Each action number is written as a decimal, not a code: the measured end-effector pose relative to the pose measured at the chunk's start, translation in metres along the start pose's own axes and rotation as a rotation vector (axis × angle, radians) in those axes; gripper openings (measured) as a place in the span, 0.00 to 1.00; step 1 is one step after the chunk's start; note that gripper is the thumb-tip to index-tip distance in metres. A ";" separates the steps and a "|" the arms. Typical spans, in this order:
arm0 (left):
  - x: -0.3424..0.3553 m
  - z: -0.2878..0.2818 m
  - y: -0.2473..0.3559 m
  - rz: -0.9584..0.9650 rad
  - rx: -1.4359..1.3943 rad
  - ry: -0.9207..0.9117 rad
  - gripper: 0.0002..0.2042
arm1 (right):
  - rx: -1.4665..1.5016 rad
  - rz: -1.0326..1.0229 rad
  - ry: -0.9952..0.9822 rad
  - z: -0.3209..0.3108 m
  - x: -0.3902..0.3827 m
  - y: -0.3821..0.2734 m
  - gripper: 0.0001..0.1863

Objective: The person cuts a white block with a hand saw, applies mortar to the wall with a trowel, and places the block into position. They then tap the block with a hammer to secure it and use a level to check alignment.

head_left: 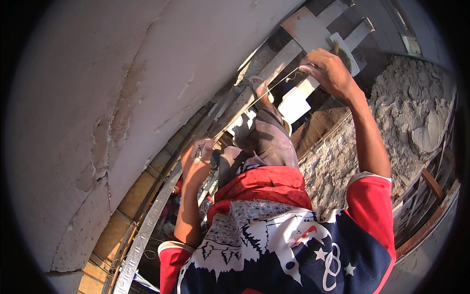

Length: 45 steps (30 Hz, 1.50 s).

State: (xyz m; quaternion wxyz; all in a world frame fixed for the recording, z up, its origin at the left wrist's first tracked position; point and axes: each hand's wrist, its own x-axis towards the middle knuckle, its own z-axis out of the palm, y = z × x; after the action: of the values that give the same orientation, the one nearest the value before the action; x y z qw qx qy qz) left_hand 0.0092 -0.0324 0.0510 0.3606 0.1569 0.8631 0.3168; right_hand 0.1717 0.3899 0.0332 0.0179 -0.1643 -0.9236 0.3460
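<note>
A thin pale string [254,103] runs taut on a diagonal between my hands. My left hand [197,156] is closed on its lower end, beside a long metal bar [139,247]. My right hand [328,73] grips the string higher up at the right, with a short loose tangle hanging beside its fingers. Behind that hand is a white board or tray [342,41] with a wooden-handled tool [336,46]. Below the string, my bare-looking foot [262,90] rests by a narrow plank [279,63], partly in a pale sandal or strap.
A pale cracked wall [78,122] fills the left, with bamboo or boards [122,225] along its foot. Rough grey plaster [406,103] covers a surface at the right. More planks and white pieces [293,105] lie around a dark gap beneath my legs.
</note>
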 end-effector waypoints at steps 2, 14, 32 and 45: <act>-0.008 -0.010 0.018 0.063 -0.045 0.013 0.19 | 0.005 -0.016 0.033 -0.003 -0.007 0.001 0.11; -0.048 -0.028 -0.061 -0.079 -0.024 0.323 0.13 | 0.117 0.308 -0.001 -0.050 -0.054 0.026 0.14; -0.067 -0.011 -0.142 -0.159 0.004 0.370 0.10 | 0.248 0.485 -0.091 0.070 0.005 0.158 0.16; 0.137 0.121 -0.052 -0.232 -0.463 -0.147 0.13 | 0.482 0.600 -0.039 0.233 0.017 0.047 0.22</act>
State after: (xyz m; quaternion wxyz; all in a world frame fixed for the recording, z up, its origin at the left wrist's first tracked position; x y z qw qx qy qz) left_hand 0.0000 0.0500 -0.1203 0.4826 -0.0073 0.7513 0.4502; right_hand 0.1356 0.2810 -0.1751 -0.0638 -0.4117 -0.7269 0.5460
